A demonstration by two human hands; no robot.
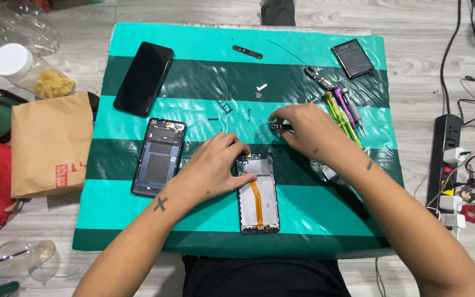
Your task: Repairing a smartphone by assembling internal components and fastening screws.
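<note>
An opened phone body (259, 201) with an orange flex cable lies on a green striped mat (138, 220). My left hand (213, 168) rests on its upper left edge and steadies it. My right hand (303, 129) pinches a small dark part (281, 126) just above the phone's top. A dark blue back cover (159, 157) lies left of my left hand. Beyond it sits a black phone screen (143, 78). A battery (353, 58) lies at the mat's far right corner.
Screwdrivers (344, 113) lie right of my right hand. A SIM tray (225, 105), a thin black strip (247, 52) and small screws are scattered mid-mat. A brown paper bag (50, 143) and a jar (31, 71) sit left; a power strip (446, 159) right.
</note>
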